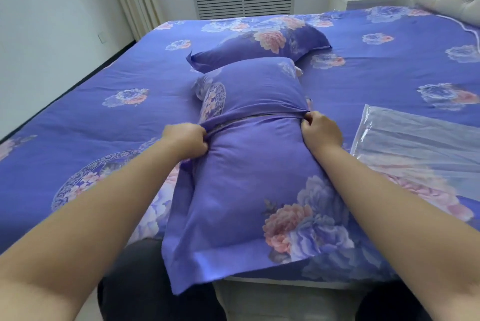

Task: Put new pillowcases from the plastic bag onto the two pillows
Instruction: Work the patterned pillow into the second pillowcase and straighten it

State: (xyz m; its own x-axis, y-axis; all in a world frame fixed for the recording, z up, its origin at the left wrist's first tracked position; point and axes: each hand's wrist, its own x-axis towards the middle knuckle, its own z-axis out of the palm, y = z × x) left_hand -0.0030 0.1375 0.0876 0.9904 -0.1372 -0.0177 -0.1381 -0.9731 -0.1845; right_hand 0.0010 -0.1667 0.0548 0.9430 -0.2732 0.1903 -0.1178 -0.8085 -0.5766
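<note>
Left hand and right hand pinched the pillowcase hem at 9 and 3 o'clock, likely to tuck the near pillow | covered pillow at 12 | plastic bag at 3

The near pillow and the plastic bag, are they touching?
Apart. The head view shows blue bedspread between the near pillow and the plastic bag.

No writing, label, brand or number can be read anywhere in view. The bedding carries only a flower print, and the plastic bag looks unmarked
</note>
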